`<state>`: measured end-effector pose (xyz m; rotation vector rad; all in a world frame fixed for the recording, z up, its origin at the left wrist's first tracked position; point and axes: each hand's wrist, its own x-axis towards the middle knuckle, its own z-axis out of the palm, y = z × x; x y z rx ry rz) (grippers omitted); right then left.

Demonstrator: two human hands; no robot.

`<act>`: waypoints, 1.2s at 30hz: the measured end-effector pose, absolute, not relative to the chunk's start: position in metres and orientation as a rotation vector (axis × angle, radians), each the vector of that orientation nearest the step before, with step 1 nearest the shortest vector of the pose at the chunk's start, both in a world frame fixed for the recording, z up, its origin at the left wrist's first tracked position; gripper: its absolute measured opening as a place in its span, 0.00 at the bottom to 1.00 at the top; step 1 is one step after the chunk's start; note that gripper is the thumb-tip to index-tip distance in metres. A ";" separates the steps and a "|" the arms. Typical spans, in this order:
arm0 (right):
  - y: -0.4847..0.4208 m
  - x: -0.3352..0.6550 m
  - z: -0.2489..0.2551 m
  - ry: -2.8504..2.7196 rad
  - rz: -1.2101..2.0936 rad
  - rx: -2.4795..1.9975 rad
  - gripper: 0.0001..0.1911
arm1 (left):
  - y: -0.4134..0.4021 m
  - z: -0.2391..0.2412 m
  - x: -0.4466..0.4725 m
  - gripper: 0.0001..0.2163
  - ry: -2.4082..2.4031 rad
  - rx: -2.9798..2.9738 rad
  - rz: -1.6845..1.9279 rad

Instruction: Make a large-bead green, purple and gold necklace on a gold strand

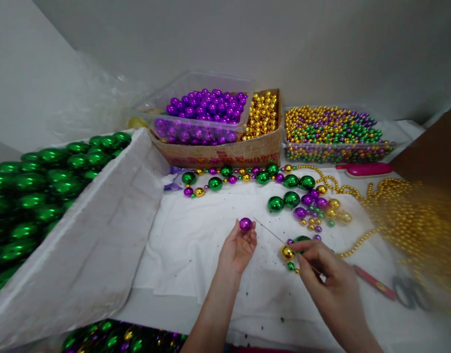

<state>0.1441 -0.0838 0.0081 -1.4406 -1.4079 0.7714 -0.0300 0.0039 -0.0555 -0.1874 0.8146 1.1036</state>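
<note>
Head: white cloth [185, 245] lies before a grey wall [321, 49].

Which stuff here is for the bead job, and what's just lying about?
Likely in the job:
- purple bead, in left hand
- needle, in right hand
- gold bead at the right fingertips
- boxed purple beads

Seemingly lying about:
- scissors
- pink object
- purple wrapper

I count one needle [269, 231], two clear bins [336, 145].
</note>
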 end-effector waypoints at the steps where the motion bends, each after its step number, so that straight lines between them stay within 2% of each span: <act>1: -0.085 0.142 0.008 -1.458 0.750 -1.423 0.10 | 0.004 -0.056 -0.030 0.11 0.815 -0.184 1.105; 16: -0.082 0.124 0.013 -1.697 0.538 -1.353 0.09 | 0.003 -0.058 -0.027 0.11 0.832 -0.148 1.109; 36: -0.044 0.106 0.033 -1.972 0.324 -1.646 0.08 | 0.003 -0.071 -0.024 0.09 0.853 -0.067 1.083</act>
